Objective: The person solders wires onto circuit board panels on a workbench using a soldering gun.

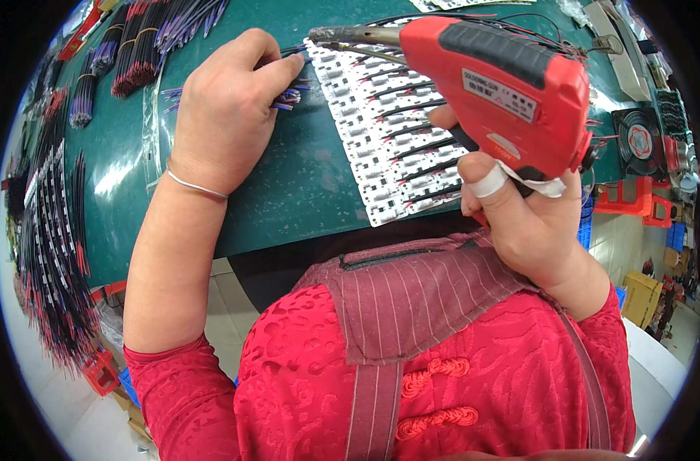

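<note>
My right hand, with white tape round its thumb, grips a red and black soldering gun. The gun's metal tip reaches left over the top end of a white panel of small circuit boards. Black and red wires run across the panel in rows from its boards. My left hand is closed near the panel's upper left edge, pinching a thin wire at the fingertips. A small bunch of purple and black wires shows beneath that hand. Whether the tip touches a board is too small to tell.
Tied bundles of dark red and purple wires lie at the table's far left. More wires hang over its left edge. A solder spool, a long box and a small black fan stand at the right on the green table.
</note>
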`<act>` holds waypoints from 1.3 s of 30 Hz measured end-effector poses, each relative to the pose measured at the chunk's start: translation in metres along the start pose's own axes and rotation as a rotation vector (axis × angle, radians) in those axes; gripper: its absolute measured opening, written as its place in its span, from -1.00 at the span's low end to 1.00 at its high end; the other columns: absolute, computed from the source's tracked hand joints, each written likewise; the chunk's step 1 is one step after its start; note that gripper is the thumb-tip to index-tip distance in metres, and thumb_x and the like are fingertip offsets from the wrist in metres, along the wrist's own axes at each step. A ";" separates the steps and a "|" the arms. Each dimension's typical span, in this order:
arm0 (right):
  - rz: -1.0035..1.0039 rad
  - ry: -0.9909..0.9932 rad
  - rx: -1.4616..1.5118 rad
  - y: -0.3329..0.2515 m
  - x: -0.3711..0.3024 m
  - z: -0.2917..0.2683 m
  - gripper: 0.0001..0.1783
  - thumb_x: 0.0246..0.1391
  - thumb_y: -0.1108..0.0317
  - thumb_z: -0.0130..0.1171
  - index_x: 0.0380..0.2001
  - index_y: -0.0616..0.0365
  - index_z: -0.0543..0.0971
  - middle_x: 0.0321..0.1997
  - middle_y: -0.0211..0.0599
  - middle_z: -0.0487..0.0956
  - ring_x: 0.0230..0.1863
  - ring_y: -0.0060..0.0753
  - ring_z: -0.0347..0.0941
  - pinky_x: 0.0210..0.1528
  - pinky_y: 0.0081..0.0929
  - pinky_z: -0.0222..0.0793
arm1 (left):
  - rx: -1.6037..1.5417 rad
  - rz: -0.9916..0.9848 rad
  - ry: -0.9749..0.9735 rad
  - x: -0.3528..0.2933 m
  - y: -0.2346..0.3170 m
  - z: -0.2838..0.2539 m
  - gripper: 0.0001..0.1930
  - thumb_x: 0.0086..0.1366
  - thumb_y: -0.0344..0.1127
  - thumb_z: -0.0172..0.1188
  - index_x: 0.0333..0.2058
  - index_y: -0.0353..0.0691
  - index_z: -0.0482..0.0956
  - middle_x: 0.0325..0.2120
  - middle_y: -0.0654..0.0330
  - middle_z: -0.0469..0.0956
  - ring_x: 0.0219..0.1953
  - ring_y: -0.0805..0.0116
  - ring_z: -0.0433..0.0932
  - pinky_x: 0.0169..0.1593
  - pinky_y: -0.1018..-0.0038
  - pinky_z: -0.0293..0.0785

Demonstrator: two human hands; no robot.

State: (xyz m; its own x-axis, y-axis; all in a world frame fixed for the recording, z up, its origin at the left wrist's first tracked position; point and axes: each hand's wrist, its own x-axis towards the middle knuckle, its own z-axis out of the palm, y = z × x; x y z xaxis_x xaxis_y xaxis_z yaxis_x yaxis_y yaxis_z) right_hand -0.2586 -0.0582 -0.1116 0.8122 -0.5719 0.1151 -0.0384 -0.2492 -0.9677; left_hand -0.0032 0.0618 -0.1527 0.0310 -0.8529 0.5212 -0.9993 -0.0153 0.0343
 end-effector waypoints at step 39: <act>0.089 0.020 0.062 0.005 -0.005 0.001 -0.75 0.16 0.45 0.25 -0.10 0.28 0.54 -0.21 -0.25 0.62 -0.40 -0.61 0.46 -0.35 -0.58 0.40 | -0.074 0.022 0.014 0.001 -0.005 -0.001 -0.62 -0.10 -0.71 0.17 -0.28 -0.21 0.68 -0.39 0.16 0.52 -0.33 0.18 0.57 -0.28 0.37 0.49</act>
State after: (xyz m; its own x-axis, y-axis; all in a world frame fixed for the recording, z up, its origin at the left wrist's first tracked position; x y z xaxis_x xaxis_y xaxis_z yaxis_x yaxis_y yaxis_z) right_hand -0.2626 -0.0557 -0.1169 0.7952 -0.6055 0.0318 -0.0732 -0.1479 -0.9863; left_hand 0.0018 0.0617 -0.1517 0.0097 -0.8454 0.5341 -0.9955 0.0423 0.0851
